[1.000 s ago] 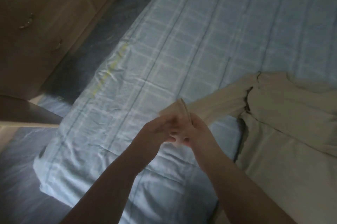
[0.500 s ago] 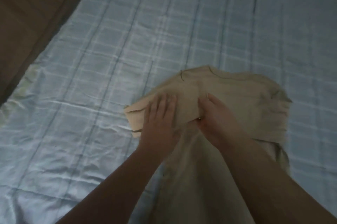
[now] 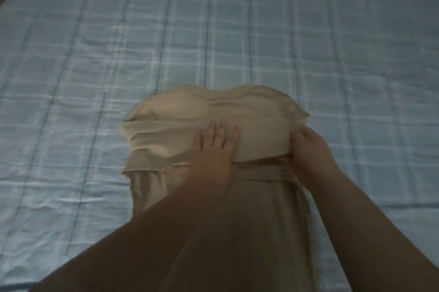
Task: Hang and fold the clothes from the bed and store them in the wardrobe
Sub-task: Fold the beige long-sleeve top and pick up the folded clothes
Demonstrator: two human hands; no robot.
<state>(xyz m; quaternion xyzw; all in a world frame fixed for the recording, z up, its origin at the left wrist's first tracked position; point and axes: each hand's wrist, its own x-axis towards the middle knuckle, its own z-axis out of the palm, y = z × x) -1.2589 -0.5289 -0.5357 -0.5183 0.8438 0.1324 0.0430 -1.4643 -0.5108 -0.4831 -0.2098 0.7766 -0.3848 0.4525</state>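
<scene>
1. A beige garment (image 3: 213, 123) lies near the middle of the bed (image 3: 332, 42), on its blue checked sheet. Its long axis runs from the collar end, farthest from the person, back toward the bed's near edge, where the lower part drops into shadow between the forearms.

2. The left hand (image 3: 213, 149) lies flat on the sleeve folded across the chest, fingers straight and slightly spread, pressing the cloth down. The right hand (image 3: 308, 149) grips the garment's right edge, fingers curled round the fold there.

3. Both hands are on the garment. The left sits over its middle, the right at its side, so the unfolded length lies behind them, toward the person. The next fold, by this reading, would bring the lower part up along that axis.

4. Half a second ago the left sleeve end stuck out toward the bed's left edge with both hands close together on it. Now that sleeve lies across the chest, the hands are apart, and the garment looks squarer.
</scene>
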